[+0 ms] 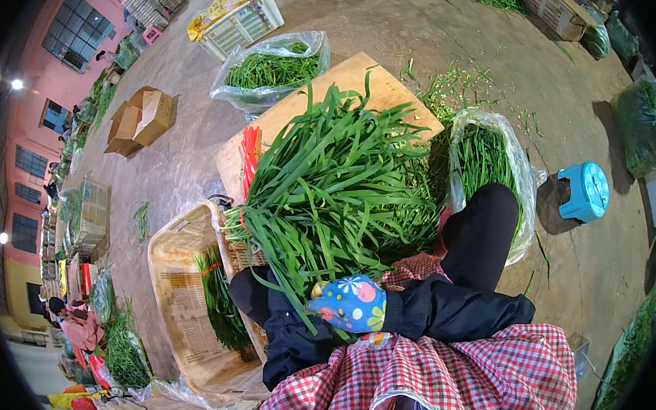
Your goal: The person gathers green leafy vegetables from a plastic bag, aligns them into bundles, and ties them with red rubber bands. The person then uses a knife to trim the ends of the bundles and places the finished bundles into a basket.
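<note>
A large bundle of long flat-leaved greens, like garlic chives (327, 188), lies across my lap and the board. A red tie (242, 218) circles it near the cut stem ends, which point left. My right hand (351, 304), in a blue flowered glove, is at the bundle's near edge with its fingers around the drooping leaf tips. Whether it grips them, I cannot tell. My left sleeve (299, 336) runs up under the leaves, and the left hand is hidden. Red strips (250, 156) lie on the wooden board (348, 82) beyond the bundle.
A plastic crate (180, 327) at my left holds a tied bunch (221, 301). Plastic bags of greens stand ahead (272, 70) and right (483, 156). A blue stool (583, 192) is farther right, an open cardboard box (140, 120) far left. A person (79, 327) sits at left.
</note>
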`<state>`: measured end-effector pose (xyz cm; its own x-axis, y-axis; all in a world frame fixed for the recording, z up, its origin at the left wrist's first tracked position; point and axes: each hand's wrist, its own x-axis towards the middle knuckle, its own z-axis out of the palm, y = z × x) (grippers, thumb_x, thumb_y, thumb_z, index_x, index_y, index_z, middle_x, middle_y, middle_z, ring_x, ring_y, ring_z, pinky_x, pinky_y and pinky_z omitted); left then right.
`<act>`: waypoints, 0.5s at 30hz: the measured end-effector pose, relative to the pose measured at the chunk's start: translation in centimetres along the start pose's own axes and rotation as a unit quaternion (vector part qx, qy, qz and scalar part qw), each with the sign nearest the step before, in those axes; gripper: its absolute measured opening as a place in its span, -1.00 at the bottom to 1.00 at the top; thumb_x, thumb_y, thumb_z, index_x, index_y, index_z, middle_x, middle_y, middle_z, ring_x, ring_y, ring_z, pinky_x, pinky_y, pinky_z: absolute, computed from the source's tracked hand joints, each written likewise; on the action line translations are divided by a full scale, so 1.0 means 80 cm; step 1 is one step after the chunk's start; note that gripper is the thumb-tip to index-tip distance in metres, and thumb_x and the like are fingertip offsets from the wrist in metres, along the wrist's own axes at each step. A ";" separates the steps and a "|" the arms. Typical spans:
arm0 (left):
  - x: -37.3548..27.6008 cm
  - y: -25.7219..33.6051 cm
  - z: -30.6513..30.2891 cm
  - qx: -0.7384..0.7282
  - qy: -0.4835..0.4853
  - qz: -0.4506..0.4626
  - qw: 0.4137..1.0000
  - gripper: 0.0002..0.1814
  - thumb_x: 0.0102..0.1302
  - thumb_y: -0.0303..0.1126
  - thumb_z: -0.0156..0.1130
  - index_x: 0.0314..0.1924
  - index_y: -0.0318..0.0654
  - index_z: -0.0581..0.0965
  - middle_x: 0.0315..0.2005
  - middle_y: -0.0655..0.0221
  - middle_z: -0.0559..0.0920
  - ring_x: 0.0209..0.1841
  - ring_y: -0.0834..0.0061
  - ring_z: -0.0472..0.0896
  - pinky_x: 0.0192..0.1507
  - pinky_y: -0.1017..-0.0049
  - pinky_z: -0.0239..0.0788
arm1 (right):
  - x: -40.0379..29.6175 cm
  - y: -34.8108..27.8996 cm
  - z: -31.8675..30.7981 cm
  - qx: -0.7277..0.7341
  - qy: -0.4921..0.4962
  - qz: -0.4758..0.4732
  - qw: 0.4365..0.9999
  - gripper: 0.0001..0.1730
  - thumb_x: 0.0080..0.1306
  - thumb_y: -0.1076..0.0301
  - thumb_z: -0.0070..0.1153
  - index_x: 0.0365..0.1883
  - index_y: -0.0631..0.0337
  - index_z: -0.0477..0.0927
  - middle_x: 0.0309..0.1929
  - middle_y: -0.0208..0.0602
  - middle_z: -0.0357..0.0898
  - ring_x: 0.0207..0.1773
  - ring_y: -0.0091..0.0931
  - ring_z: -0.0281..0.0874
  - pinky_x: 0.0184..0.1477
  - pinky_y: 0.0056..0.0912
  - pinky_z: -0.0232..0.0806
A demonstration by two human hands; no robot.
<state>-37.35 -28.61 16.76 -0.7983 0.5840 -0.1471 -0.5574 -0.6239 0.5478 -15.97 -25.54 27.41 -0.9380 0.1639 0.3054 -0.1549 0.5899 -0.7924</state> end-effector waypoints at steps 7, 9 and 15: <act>-0.016 0.003 -0.004 0.021 0.014 0.002 1.000 -0.34 0.21 0.14 -0.21 0.10 -0.24 0.32 0.01 0.16 0.41 -0.01 0.17 0.42 0.04 0.16 0.25 | -0.070 0.005 -0.064 0.049 -0.079 -0.118 0.989 -0.59 0.16 0.18 0.05 -0.03 0.11 0.43 -0.16 -0.18 0.50 -0.24 -0.32 0.52 -0.20 -0.37 0.39; -0.017 0.007 -0.003 0.030 0.015 0.010 0.999 -0.34 0.21 0.15 -0.21 0.10 -0.24 0.32 0.01 0.16 0.42 -0.01 0.18 0.42 0.04 0.16 0.26 | -0.077 -0.016 -0.120 0.153 -0.088 -0.022 0.984 -0.62 0.18 0.18 0.05 -0.09 0.19 0.49 -0.21 -0.15 0.54 -0.24 -0.32 0.53 -0.23 -0.44 0.39; -0.022 0.005 0.000 0.029 0.023 0.014 0.999 -0.34 0.21 0.15 -0.21 0.10 -0.23 0.32 0.00 0.16 0.42 -0.03 0.19 0.43 0.03 0.18 0.27 | -0.087 -0.039 -0.168 0.536 0.110 -0.066 0.835 -0.74 0.21 0.50 -0.03 -0.13 0.44 0.48 -0.23 -0.15 0.57 -0.26 -0.46 0.57 -0.24 -0.49 0.39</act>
<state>-36.21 -29.90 17.23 -0.8241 0.5410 -0.1676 -0.5210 -0.6081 0.5989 -4.77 -17.90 34.89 -0.8293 0.3648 0.4233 -0.5515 -0.4118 -0.7255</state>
